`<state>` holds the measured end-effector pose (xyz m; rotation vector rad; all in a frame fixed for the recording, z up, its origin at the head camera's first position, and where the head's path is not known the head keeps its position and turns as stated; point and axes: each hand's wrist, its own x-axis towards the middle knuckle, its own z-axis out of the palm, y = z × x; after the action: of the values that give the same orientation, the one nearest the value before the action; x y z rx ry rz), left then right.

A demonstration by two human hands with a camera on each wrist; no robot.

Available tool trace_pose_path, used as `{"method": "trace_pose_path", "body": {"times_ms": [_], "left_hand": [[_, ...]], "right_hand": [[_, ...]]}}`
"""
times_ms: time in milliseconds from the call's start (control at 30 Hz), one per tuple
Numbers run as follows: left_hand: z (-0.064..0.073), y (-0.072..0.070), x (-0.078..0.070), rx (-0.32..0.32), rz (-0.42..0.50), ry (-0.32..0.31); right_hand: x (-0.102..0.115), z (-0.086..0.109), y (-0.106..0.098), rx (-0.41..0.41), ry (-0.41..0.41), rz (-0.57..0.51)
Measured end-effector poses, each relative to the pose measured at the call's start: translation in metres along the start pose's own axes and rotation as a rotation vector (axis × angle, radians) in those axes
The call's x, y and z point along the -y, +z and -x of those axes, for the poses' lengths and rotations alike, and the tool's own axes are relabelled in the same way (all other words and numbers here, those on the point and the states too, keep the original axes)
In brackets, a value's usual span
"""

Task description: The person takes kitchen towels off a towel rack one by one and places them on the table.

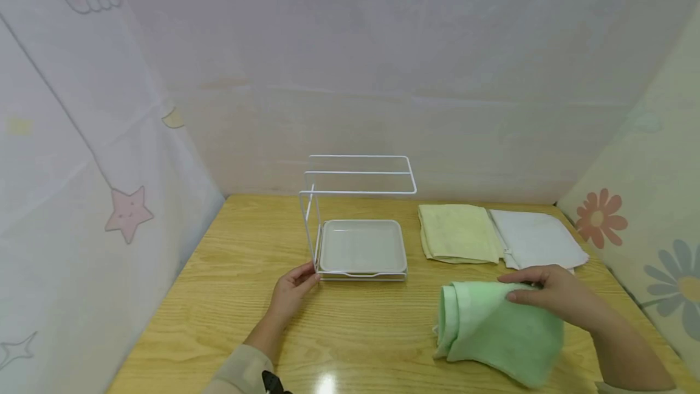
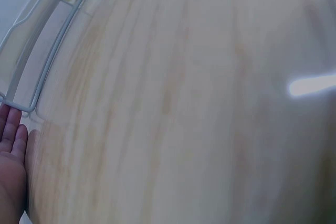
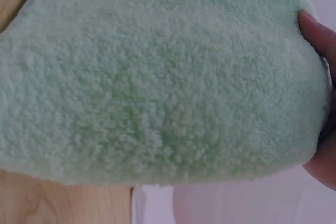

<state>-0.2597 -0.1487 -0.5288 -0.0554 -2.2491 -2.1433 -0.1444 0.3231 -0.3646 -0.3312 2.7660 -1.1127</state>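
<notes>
A white wire rack [image 1: 358,191] stands on the table, with a shallow pale tray [image 1: 363,248] on its base. My left hand [image 1: 294,287] holds the rack's near left bottom corner between thumb and fingers; in the left wrist view the fingers [image 2: 13,129] meet the wire corner. On the right, a folded light green towel [image 1: 500,327] hangs from my right hand [image 1: 563,297], its top edge pinched between thumb and fingers. The towel's fluffy face [image 3: 157,87] fills most of the right wrist view and hides part of the hand.
Behind the green towel, a folded yellow cloth [image 1: 459,233] and a folded white cloth [image 1: 538,239] lie side by side on the wooden table [image 1: 219,315]. Printed fabric walls [image 1: 355,78] close off the back and both sides.
</notes>
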Motion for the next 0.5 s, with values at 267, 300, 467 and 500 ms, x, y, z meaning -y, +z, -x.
{"method": "trace_pose_path", "body": {"times_ms": [267, 300, 467, 500], "left_hand": [[0.001, -0.001, 0.004, -0.002, -0.007, 0.046], [0.001, -0.001, 0.005, -0.001, -0.007, 0.049], [0.001, -0.001, 0.004, -0.004, 0.001, 0.050], [0.001, -0.001, 0.004, -0.007, 0.003, 0.042]], "right_hand": [[-0.024, -0.034, 0.015, -0.029, 0.035, 0.058], [-0.029, -0.038, 0.017, -0.035, 0.032, 0.059], [-0.052, -0.057, 0.026, -0.056, 0.020, 0.066], [-0.055, -0.061, 0.028, -0.060, 0.015, 0.068]]}}
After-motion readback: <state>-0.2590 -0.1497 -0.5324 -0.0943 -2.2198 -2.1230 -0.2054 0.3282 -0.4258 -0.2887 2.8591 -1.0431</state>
